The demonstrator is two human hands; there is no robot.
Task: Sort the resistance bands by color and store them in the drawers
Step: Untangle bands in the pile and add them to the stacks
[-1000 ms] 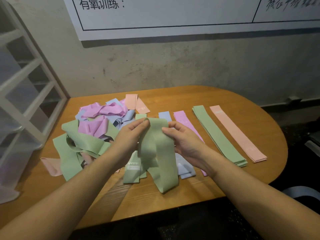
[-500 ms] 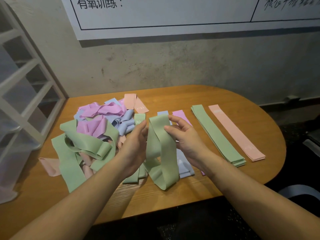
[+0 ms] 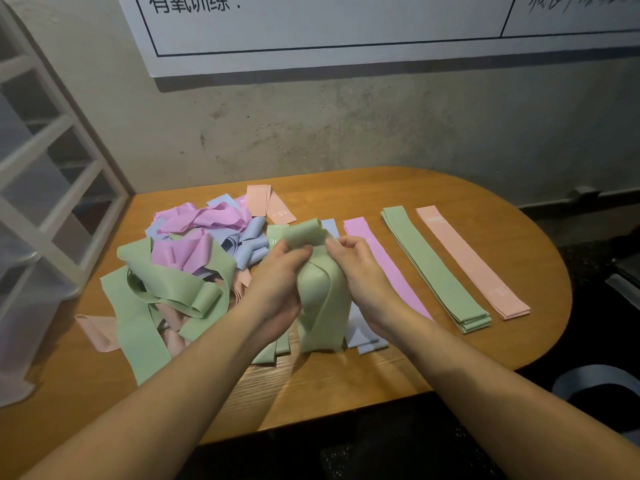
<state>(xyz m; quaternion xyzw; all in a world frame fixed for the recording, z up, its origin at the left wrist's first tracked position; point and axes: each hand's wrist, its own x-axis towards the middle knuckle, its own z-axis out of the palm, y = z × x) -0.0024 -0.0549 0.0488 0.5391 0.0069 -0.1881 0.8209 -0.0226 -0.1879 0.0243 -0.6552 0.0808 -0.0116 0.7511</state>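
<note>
Both hands meet at the middle of the frame over the wooden table, each pinching the same green band: the left hand grips its left side with fingers curled around the fabric, and the right hand holds the right side, thumb and fingertips closed on the top fold. The band is bunched and looped between them, its lower end hanging down to the table. To the left of centre lies a tangled pile of bands in green, purple, blue and peach. Under the hands sit some flat blue bands and a flat purple band. Further right, a neat green stack lies straight, and just beside it, toward the right edge, a peach stack runs parallel. At the far left edge stands a white drawer unit. A whiteboard hangs on the wall across the top.
</note>
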